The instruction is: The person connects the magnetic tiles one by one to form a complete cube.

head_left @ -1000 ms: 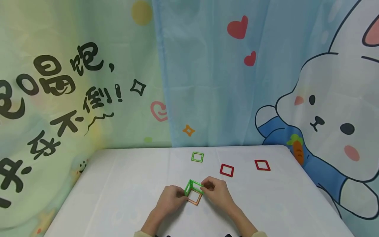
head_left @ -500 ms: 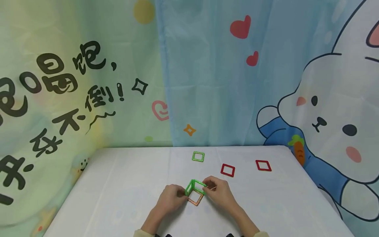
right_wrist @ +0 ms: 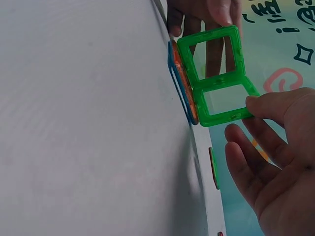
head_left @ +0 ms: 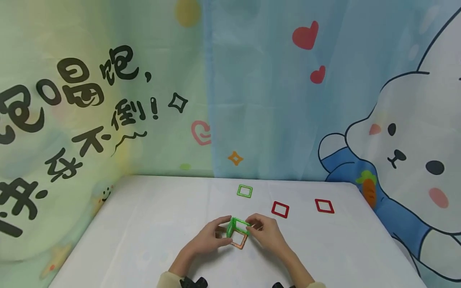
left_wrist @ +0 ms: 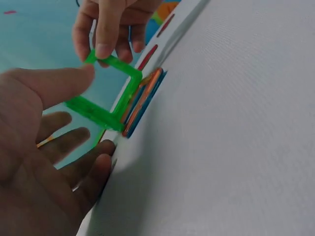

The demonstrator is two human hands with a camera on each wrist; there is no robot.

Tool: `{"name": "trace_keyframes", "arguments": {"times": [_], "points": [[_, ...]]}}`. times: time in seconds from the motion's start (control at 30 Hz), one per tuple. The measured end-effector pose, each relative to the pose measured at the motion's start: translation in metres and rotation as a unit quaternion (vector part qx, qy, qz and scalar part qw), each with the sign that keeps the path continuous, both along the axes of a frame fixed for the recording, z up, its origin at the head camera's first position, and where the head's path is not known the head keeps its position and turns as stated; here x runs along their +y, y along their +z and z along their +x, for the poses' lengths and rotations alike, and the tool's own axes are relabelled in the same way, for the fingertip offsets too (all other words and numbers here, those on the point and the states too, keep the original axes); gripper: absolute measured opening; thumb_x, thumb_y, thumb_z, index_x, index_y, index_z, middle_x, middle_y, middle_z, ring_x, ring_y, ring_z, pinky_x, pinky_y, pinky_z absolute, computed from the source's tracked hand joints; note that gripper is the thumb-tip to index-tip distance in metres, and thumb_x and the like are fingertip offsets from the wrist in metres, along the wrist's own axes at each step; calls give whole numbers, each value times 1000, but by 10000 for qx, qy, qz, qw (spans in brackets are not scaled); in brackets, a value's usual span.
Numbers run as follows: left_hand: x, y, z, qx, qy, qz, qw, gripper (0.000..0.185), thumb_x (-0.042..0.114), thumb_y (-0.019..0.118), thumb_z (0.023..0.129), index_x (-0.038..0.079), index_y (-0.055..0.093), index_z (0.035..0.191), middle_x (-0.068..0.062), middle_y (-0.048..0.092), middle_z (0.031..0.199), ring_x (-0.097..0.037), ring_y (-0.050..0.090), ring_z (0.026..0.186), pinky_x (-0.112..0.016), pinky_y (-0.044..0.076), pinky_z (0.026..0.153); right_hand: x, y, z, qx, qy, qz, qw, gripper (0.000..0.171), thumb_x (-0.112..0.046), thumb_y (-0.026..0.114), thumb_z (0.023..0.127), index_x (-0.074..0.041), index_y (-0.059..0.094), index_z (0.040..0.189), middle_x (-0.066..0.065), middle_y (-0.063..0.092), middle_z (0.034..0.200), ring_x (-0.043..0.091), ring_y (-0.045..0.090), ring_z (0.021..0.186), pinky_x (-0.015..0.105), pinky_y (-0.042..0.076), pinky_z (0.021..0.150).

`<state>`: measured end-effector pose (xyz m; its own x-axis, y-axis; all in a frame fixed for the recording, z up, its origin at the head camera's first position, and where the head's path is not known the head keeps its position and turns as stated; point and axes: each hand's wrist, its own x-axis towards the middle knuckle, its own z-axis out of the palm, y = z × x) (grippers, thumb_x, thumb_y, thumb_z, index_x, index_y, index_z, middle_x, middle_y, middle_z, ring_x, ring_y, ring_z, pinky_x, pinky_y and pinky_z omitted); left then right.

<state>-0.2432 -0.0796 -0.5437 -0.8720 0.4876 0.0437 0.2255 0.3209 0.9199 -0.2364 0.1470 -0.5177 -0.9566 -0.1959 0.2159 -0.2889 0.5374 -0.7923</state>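
Observation:
Two green square-frame magnetic tiles stand upright, meeting at a corner, on an orange square tile (right_wrist: 184, 81). A blue tile edge (right_wrist: 174, 69) shows right under the orange one in both wrist views. My right hand (head_left: 265, 233) pinches the right green tile (right_wrist: 224, 119) between thumb and fingers at its outer edge. Around the left green tile (right_wrist: 239, 55), my left hand (head_left: 210, 237) holds its fingers spread, with the thumb extended in front and the fingers behind. In the left wrist view its thumb overlaps that tile.
Farther back on the white table (head_left: 162, 212) lie a flat green tile (head_left: 245, 186) and two red tiles, one nearer (head_left: 273, 207) and one to the right (head_left: 323, 200). A printed curtain (head_left: 259, 120) hangs behind the table.
My left hand has loosened from the left green tile, its fingers and thumb spreading apart. The right hand keeps its pinch. The head view has shifted slightly.

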Motion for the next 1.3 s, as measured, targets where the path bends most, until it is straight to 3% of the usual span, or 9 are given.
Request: {"name": "trace_keyframes", "arguments": {"times": [0.17,0.4,0.6,0.87,1.1,1.3], "points": [[1,-3,-1,-43,-68,204,9998,59,5,69,89,5,44,143,-13,47,142,-29,58,117,-31,50,88,-4,2,2,-142,136,-170,9997,17,2,73,83,-12,69,93,1,69,88,16,63,74,25,52,59],[0,2,0,-161,-117,230,9995,55,4,67,90,3,46,141,-14,48,142,-29,56,119,-32,47,93,-6,4,1,-203,135,-221,9995,18,4,72,83,-10,69,92,3,69,87,17,63,72,25,52,56],[-1,4,1,-171,-123,174,9996,56,1,66,90,1,46,142,-12,49,141,-29,56,119,-32,48,93,-7,5,3,-144,392,-263,9988,16,4,72,83,-8,69,93,4,69,87,15,64,70,26,52,54],[0,8,3,-302,-182,250,9991,57,-1,65,89,-1,45,142,-11,50,141,-28,57,118,-34,48,92,-7,5,6,-65,303,-50,9995,19,5,73,82,-10,68,91,3,70,86,14,64,68,25,52,53],[-1,8,4,-376,-215,244,9988,63,-3,69,84,2,45,142,-11,50,140,-28,56,119,-31,49,90,-8,4,6,217,411,218,9987,19,3,74,81,-11,68,93,1,70,85,14,64,69,24,51,59],[-5,6,2,-374,-404,270,9981,54,13,68,92,3,47,140,-10,52,137,-27,56,119,-30,48,91,-7,5,6,268,550,350,9975,21,3,75,81,-9,69,98,6,70,89,15,64,71,25,51,64]]}}
